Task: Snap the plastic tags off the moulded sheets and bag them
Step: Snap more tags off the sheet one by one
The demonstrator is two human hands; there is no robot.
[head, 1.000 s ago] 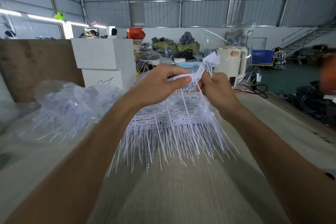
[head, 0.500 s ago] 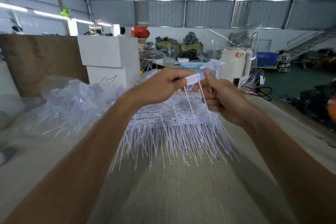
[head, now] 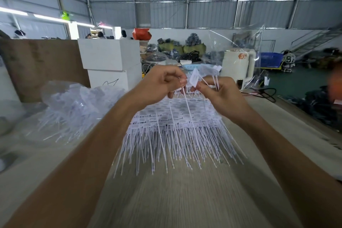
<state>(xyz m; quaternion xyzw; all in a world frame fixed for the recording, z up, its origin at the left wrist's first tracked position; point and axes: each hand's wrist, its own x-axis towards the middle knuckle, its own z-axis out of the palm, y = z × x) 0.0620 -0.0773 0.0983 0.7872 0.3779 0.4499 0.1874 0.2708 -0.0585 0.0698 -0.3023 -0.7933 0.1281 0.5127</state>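
1. Head view: left hand (head: 162, 81) now pinches one tag (head: 193, 79) by its flat head, lifted since a moment ago; probably nearly snapped off.
2. Right hand (head: 220, 94) grips a few thin stems.
3. Moulded sheets (head: 177, 118), flimsy, bristly white plastic, mid-bench; bag (head: 74, 105) at left edge.

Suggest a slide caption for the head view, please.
Both hands, left and right, pinch white tags above the stacked moulded sheets.
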